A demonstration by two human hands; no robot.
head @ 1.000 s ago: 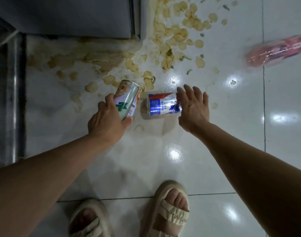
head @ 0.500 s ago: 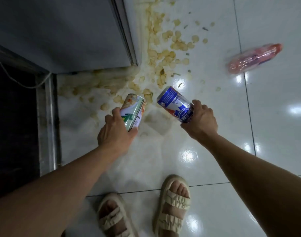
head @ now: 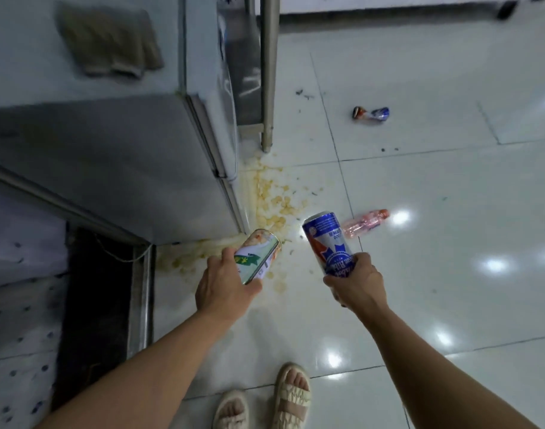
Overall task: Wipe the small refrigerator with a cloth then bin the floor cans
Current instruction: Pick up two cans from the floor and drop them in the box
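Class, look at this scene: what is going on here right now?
A person stands on a tiled floor beside a small refrigerator, holding a can in each hand. The left hand grips a green and white can; the right hand grips a blue can. A crushed can and a pink bottle lie on the floor near a yellowish spill. A cloth lies on the refrigerator.

Home kitchen, small refrigerator (head: 116, 156), tiled floor (head: 435, 274)

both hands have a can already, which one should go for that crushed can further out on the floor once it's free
Right. The crushed can lies far on the right hand's side; the left hand is by the refrigerator.
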